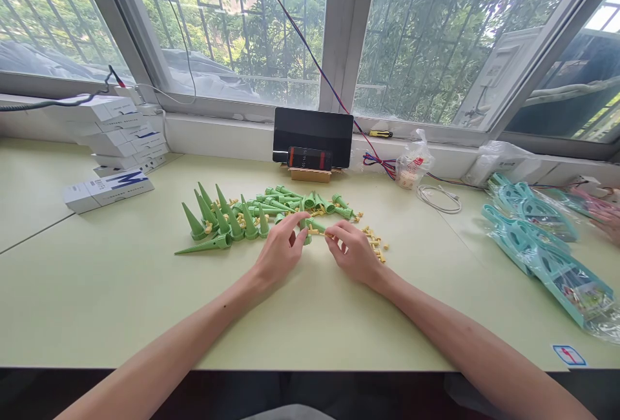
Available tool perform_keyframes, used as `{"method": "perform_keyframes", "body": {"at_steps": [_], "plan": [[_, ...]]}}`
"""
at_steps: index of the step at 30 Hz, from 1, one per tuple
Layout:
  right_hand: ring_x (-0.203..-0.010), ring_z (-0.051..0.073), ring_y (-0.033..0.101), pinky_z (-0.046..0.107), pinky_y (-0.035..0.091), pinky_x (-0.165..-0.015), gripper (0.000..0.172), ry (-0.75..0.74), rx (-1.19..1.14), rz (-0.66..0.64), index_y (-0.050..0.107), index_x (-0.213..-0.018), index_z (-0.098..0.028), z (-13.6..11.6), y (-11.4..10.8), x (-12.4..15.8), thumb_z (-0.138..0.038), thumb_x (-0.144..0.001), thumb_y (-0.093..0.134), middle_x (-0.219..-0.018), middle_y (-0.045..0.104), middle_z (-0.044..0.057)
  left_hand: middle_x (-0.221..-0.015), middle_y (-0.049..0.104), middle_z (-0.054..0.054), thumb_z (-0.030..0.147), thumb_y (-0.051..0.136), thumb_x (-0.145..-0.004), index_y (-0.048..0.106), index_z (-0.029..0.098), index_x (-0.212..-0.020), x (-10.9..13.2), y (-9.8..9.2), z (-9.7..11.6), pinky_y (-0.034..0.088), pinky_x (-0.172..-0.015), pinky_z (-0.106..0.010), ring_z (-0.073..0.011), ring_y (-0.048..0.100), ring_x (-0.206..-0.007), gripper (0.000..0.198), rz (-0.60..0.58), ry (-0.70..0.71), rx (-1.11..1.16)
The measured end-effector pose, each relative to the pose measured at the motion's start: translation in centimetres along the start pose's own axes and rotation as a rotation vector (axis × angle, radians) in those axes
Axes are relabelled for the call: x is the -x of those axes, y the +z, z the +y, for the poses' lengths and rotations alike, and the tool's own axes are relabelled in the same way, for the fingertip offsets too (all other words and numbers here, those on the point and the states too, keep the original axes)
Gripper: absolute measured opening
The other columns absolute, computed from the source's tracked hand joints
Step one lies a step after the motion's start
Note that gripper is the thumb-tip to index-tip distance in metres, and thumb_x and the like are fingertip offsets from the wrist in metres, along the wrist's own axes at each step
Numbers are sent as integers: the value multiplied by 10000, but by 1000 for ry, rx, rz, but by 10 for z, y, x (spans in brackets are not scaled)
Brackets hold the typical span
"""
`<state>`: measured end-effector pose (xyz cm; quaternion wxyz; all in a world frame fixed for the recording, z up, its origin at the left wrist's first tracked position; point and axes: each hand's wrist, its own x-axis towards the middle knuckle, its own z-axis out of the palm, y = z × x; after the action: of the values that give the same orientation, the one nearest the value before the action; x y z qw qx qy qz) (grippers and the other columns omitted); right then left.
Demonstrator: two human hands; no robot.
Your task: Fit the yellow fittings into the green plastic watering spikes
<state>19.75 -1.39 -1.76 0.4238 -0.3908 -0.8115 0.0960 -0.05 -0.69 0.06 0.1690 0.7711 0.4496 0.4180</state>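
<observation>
My left hand (281, 247) is closed round a green plastic cone spike (305, 226), which pokes out above the fingers. My right hand (352, 252) pinches a small yellow plastic part (317, 232) held against that spike. Both hands rest on the pale green table (145, 291) just in front of a pile of green cone spikes (285, 203). To the left, several spikes stand upright (227, 220) and one long one lies flat (203, 245). Loose yellow parts (375, 242) lie to the right of my right hand.
A black tablet (312, 137) with a phone (310, 159) leans at the windowsill. White boxes (121, 132) are stacked at the back left. Teal packaged items (537, 239) lie at the right, where another person's hand (611, 225) shows. A white cable (438, 199) and plastic bag (413, 165) sit behind.
</observation>
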Motion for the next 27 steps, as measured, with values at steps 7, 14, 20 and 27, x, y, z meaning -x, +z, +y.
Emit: {"method": "perform_keyframes", "body": {"at_steps": [7, 14, 20, 27], "plan": [[-718, 134, 577, 238, 502, -569, 150, -3, -14, 21, 623, -962, -219, 0, 1, 1, -210, -951, 473, -895, 592, 48, -986, 625, -36, 246, 465, -930, 566, 223, -1192, 1, 1, -1, 440, -579, -245, -70, 444, -495, 282, -12, 10, -2], [-709, 132, 582, 243, 512, -574, 141, -20, -32, 19, 618, -967, -223, 0, 2, 1, -217, -952, 478, -894, 588, 46, -941, 630, -30, 255, 470, -931, 571, 216, -1193, 0, 2, -2, 428, -573, -239, -72, 425, -493, 283, -26, 24, -7], [-713, 134, 592, 243, 514, -570, 135, -9, -39, -5, 604, -1014, -214, 1, 2, 1, -225, -957, 482, -928, 592, 55, -848, 601, -6, 285, 472, -938, 568, 219, -1207, 1, 1, 1, 419, -557, -231, -75, 409, -490, 293, -52, 23, -3], [-727, 139, 602, 250, 525, -587, 129, -4, -45, -12, 596, -1032, -214, 1, 3, 1, -236, -960, 490, -957, 599, 61, -906, 558, 3, 251, 491, -921, 478, 278, -1321, 1, 1, 5, 400, -508, -202, -38, 383, -443, 402, -55, 6, 48]]}}
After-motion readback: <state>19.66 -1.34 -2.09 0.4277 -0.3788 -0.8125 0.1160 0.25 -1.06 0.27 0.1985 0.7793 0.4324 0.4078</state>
